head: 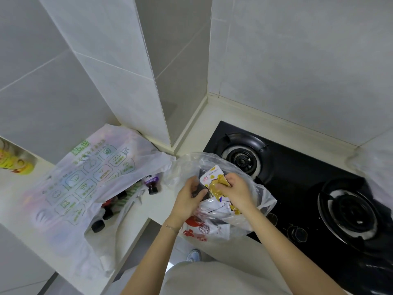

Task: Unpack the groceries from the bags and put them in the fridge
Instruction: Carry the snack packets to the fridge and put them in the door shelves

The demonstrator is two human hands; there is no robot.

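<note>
A clear plastic bag (251,209) lies on the counter's front edge, partly over the stove. Both hands are inside its mouth. My right hand (236,190) pinches a yellow and white snack packet (214,177) lifted above the bag. My left hand (191,196) grips a dark packet (201,189) beside it. More packets, one red and white (197,228), lie lower in the bag. To the left lies a large white printed bag (89,184) with several dark-capped bottles (106,211) in its opening. A purple-labelled bottle (151,183) sticks out of it.
A black two-burner gas stove (308,188) fills the right of the pale counter (17,192). Tiled walls and a jutting column (127,81) stand behind. A yellow-green packet (14,160) lies at the far left. Another white bag (378,167) shows at the right edge.
</note>
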